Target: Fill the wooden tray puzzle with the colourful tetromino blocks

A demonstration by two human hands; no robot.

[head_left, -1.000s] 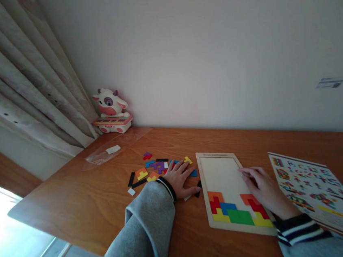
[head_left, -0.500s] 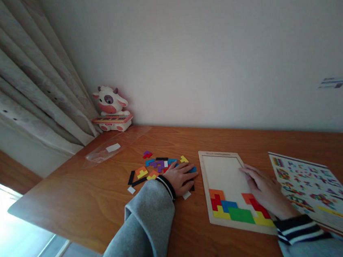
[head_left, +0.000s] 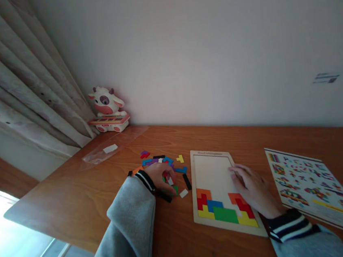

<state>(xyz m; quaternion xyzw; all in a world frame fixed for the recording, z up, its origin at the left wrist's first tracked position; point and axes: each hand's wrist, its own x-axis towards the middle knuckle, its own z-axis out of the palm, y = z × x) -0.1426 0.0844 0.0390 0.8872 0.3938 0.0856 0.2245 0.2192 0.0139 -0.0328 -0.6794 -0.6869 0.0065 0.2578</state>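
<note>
My left hand [head_left: 160,176] is over a loose pile of flat coloured puzzle pieces, its fingers curved and thumb apart. Red, white and green pieces show in the gap below the fingers; the palm hides others. Beside it lie a blue piece [head_left: 181,170], a yellow piece [head_left: 180,158] and a black bar [head_left: 187,181]. My right hand [head_left: 253,187] rests along the right edge of a wooden puzzle board [head_left: 212,169], fingers loosely bent and apart. Orange, red, blue, yellow pieces and a green piece [head_left: 226,215] fill the board's near end.
A printed pattern sheet [head_left: 314,179] lies right of the board. A clear plastic bag [head_left: 96,155] with a white label is at the back left. Behind it sits a cow-shaped toy keyboard [head_left: 108,110] near the curtain [head_left: 25,74]. A wall closes off the table's far side.
My left hand has drawn back to the left across the pile, and its spread fingers have curled. Blue and black pieces at the right are now uncovered. My right hand stays at the board's edge.
</note>
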